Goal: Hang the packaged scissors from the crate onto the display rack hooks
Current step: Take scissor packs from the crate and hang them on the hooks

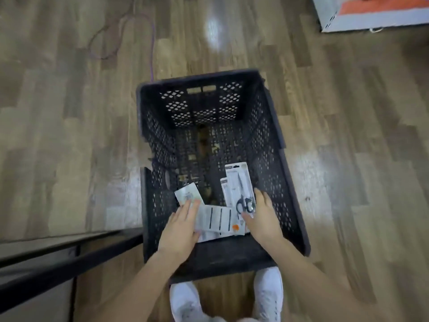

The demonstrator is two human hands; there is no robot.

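A black perforated crate (pixel 292 196) stands on the wood floor below me. Several packaged scissors lie in its near end: one face up with black handles (pixel 240 184), one face down with printed lines (pixel 219 219), and a small card (pixel 186 194) at the left. My left hand (pixel 180 228) reaches in and its fingers lie over the left edge of the face-down pack. My right hand (pixel 262 214) touches the pack with the black handles, thumb on its lower edge. Whether either hand grips is unclear. The display rack hooks are out of view.
A black metal frame (pixel 69 254) runs along the lower left beside the crate. White shoes (pixel 185 303) stand just under the crate's near wall. A purple cable (pixel 152 43) loops on the floor at the back left. A white and orange box (pixel 371 12) lies at the top right.
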